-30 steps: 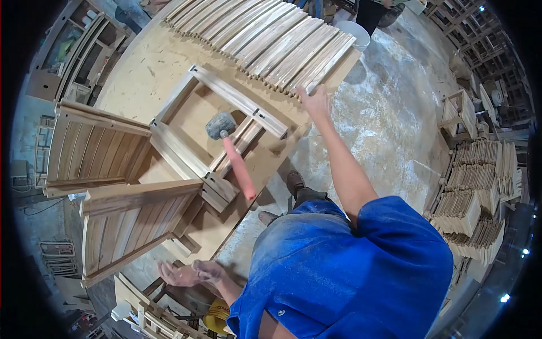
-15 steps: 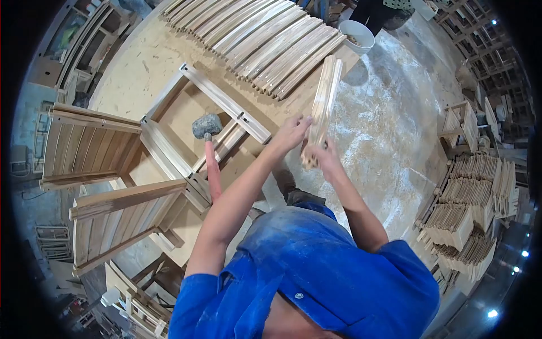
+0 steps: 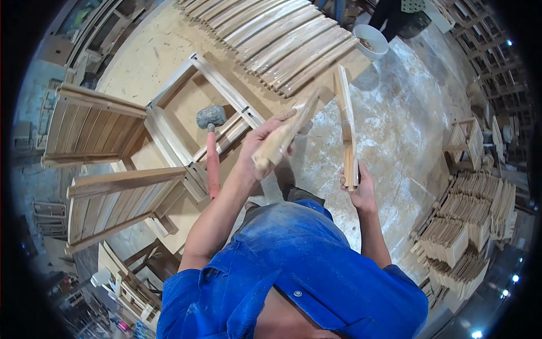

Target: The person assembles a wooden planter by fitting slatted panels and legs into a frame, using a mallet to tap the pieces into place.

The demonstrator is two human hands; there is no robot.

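Observation:
My left hand (image 3: 261,148) is wrapped round a wooden slat (image 3: 291,131), blurred by motion and tilted up to the right. In my right hand (image 3: 359,187) are more wooden slats (image 3: 347,130), gripped by their lower ends and pointing away from me. Left of my left hand, on the table, lies a mallet (image 3: 212,158) with a dark head and a red handle. Its head rests over an open wooden frame (image 3: 223,90). Two slatted panels (image 3: 93,133) stand up from the left side of that frame.
A long row of slats (image 3: 282,45) covers the far part of the table (image 3: 132,65). Beyond its corner stands a white bucket (image 3: 371,42), with a person's dark-clothed legs (image 3: 389,20) behind it. Stacked wooden pieces (image 3: 460,217) rise from the floor at right.
Both hands were close together on one bundle of slats. Now the bundle is split: my left hand has moved left and nearer with some, my right hand right and nearer with the others.

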